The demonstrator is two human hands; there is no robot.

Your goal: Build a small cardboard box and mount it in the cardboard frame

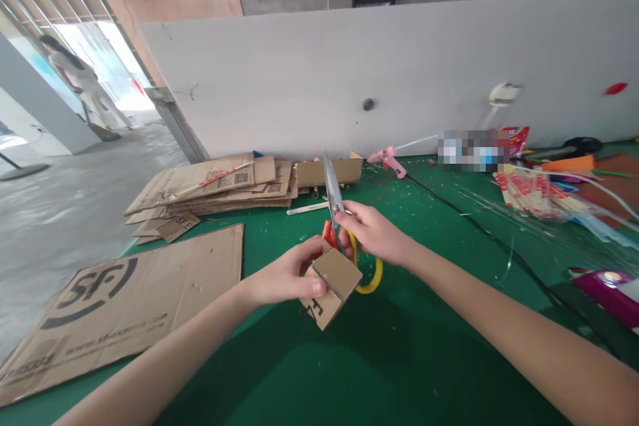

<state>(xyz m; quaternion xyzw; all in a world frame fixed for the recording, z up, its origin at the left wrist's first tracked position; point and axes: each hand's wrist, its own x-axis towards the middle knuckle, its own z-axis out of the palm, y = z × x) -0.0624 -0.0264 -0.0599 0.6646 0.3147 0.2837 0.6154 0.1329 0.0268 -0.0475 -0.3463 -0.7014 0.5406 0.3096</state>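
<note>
My left hand (pixel 299 273) is closed on small cut cardboard pieces (pixel 337 273), the thumb pressing on them. Dark printed letters show on the lower piece. In my right hand (pixel 372 229) is a pair of scissors (pixel 333 186), gripped near the pivot. Their silver blades point up and away, and the yellow handle loops hang below my fingers, close behind the cardboard. A red-orange object (pixel 327 231) shows between my two hands; I cannot tell what it is or whether either hand touches it. Both hands are above the green tabletop (pixel 239 359).
Stacked cardboard (pixel 214 180) and a large printed sheet (pixel 150 306) lie at the left. Behind my hands stand a cardboard strip (pixel 329 173) and a pink glue gun (pixel 392 161) with a black cord. Packaged sticks (pixel 529 193) lie at the right. A person (pixel 84 83) stands far left.
</note>
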